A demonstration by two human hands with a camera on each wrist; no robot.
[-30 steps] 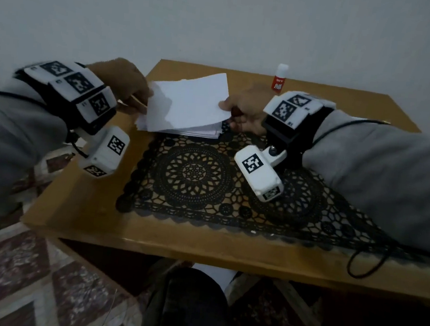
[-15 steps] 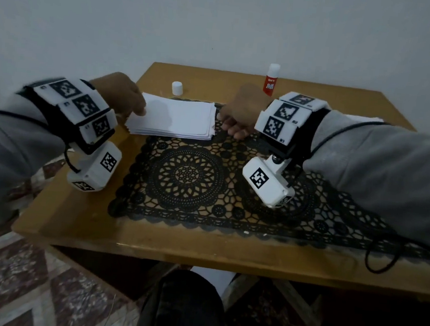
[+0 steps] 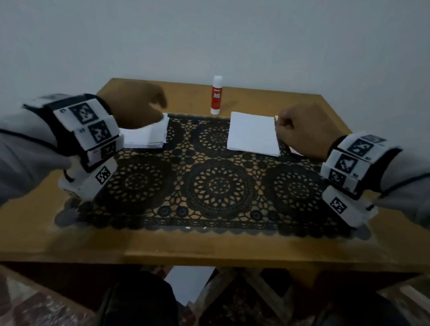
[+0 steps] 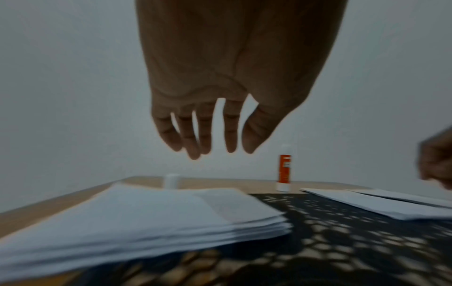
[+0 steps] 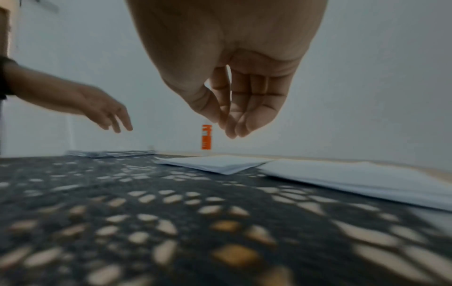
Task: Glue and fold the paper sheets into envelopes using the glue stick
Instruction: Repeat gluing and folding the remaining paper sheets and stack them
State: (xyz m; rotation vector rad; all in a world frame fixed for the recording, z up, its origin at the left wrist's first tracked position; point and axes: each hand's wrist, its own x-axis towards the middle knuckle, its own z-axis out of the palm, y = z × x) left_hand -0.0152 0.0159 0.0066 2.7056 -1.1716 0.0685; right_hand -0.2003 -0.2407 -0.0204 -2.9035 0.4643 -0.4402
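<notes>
The glue stick (image 3: 216, 95) is a slim cylinder with a red label and white cap; it stands upright on the wooden table (image 3: 227, 252), just behind the far edge of the black lace mat (image 3: 217, 186). On the mat, right of the glue stick, lies a flat white folded sheet (image 3: 253, 134); left of it lies a thick stack of white sheets (image 3: 147, 136). The left hand (image 4: 227, 96) hangs above the stack, fingers straight and loose, holding nothing. The right hand (image 5: 234, 77) floats near the folded sheet, fingertips gathered against the thumb, holding nothing.
</notes>
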